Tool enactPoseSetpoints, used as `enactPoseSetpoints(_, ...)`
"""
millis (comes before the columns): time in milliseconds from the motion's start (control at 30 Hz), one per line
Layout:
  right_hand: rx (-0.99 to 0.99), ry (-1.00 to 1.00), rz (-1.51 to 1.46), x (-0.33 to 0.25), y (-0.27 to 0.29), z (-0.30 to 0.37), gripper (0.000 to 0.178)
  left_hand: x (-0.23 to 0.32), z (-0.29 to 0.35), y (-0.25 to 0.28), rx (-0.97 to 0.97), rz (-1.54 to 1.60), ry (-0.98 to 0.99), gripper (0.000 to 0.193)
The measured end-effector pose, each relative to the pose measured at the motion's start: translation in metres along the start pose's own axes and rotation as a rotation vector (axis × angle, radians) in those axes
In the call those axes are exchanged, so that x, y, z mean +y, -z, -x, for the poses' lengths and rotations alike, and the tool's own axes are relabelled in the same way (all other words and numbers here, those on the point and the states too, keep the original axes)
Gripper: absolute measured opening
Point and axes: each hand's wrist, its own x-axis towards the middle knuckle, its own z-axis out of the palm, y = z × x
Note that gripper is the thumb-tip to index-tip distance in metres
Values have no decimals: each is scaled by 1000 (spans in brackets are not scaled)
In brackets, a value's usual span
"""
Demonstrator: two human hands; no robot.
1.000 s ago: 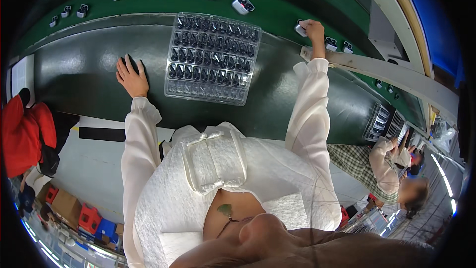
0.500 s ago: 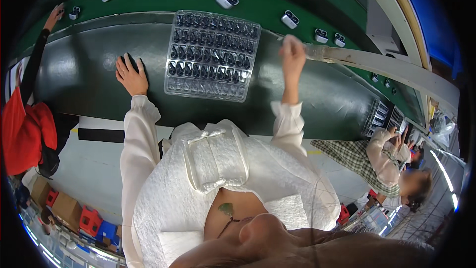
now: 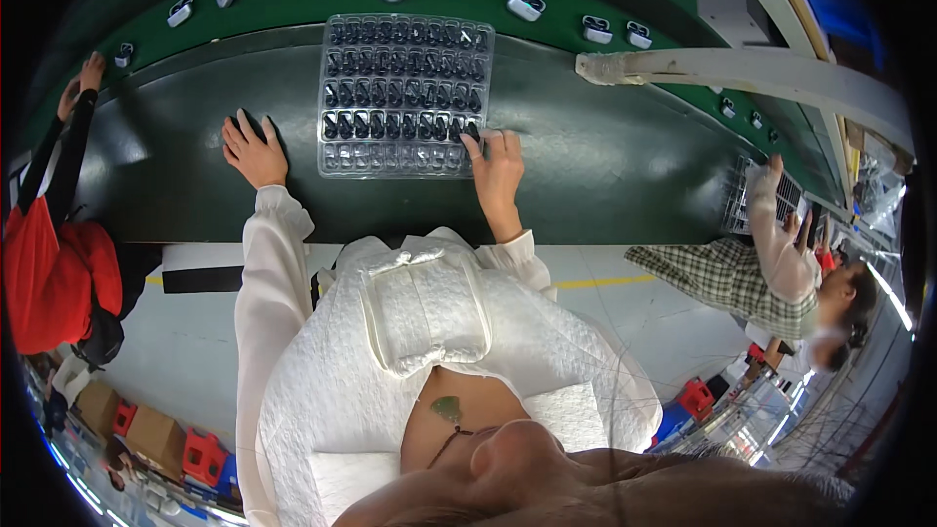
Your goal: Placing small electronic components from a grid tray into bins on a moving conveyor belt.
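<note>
spotted one clear plastic tray (image 3: 390,157), roughly rectangular, lying flat on the dark green bench (image 3: 576,161), far edge up at the bench's back lip. shallow moulded pockets, five rows running left to right. black earbuds (image 3: 393,124), glossy, filled the four far rows, one per pocket, bulb plus stem, all seated low. nearest row showed bare see-through plastic. pale glint near the far right corner. exact earbud count too small to tell.

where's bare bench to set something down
Bare bench: right of the right hand, short of the white bar, and left of the left hand. A narrow strip separates that hand from the tray, whose upper four rows are crowded with dark pieces.
</note>
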Motion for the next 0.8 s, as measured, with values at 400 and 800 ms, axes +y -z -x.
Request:
enactPoseSetpoints(400, 16, 71, 50, 14, 0, -5, 25, 12, -9, 7, 9, 32, -78, 48)
enactPoseSetpoints(800, 56, 175, 13, 12, 6, -5, 12, -11, -3, -1, 36, -179, -90, 49)
